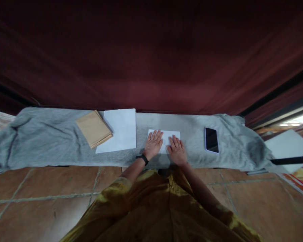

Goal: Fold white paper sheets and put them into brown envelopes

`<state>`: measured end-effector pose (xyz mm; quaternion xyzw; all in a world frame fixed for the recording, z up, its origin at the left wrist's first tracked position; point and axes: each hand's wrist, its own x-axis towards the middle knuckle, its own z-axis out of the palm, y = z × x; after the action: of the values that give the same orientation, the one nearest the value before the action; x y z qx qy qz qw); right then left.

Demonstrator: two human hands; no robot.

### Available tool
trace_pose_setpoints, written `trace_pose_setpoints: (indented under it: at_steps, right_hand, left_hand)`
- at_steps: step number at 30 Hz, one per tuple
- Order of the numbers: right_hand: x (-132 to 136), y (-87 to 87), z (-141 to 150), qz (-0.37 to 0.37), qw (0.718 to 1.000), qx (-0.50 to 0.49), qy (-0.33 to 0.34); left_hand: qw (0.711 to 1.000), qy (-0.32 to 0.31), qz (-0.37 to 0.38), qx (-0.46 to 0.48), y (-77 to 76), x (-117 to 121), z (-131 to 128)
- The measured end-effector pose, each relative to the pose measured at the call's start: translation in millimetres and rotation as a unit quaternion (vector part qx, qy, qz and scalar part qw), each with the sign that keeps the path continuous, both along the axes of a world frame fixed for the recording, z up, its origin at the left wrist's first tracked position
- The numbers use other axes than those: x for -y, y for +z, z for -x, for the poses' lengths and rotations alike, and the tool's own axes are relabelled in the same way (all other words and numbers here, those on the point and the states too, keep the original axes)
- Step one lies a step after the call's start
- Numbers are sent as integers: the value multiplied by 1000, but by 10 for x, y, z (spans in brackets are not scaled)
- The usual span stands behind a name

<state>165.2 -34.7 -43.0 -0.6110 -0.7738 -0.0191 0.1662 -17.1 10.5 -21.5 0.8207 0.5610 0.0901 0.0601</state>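
A small white sheet of paper [164, 148], possibly folded, lies on the grey cloth in front of me. Across its left part rests my left hand [153, 144], palm down with the fingers stretched out; a dark band circles that wrist. My right hand [177, 150] lies flat over the lower right part of the same paper, its fingers a little spread. Neither hand grips anything. Both hands hide portions of the sheet, including most of its side edges.
The grey cloth [192, 141] covers a long narrow table. To the left, brown paper envelopes or sheets [94, 129] overlap larger white paper [122, 131]. A phone [211, 139] lies to the right. Dark red fabric [151, 67] hangs behind; tiled floor [53, 185] shows below.
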Motion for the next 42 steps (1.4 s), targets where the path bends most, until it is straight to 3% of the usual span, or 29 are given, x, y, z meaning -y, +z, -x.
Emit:
trace_pose_setpoints:
  at_steps: [6,13,20,28,32,38,42]
  right_hand:
    - [-153,106,161,39,998,-16,-41]
    - [-334,114,328,52,999,-9,-10]
    - [-315,24,245,-8,999,-43,-30]
    - [-269,0,88,-20,998,-25,-57]
    - [-263,5,93,-20,998,-21,-62]
    - [-261,57,96,28,997,-2,-69]
    - [-263,42,87,27,998,0,-64]
  left_hand:
    - [1000,14,-11,4,-65,-18,-9]
    - [1000,7,-25,11,-92,-30,9]
    - [999,43,-17,14,-106,-35,16]
    - [994,106,-31,26,-139,-18,122]
    - [989,139,-46,23,-131,14,58]
    - [997,44,-54,44,-136,91,-223]
    - [998,21,-45,35,-111,136,-192]
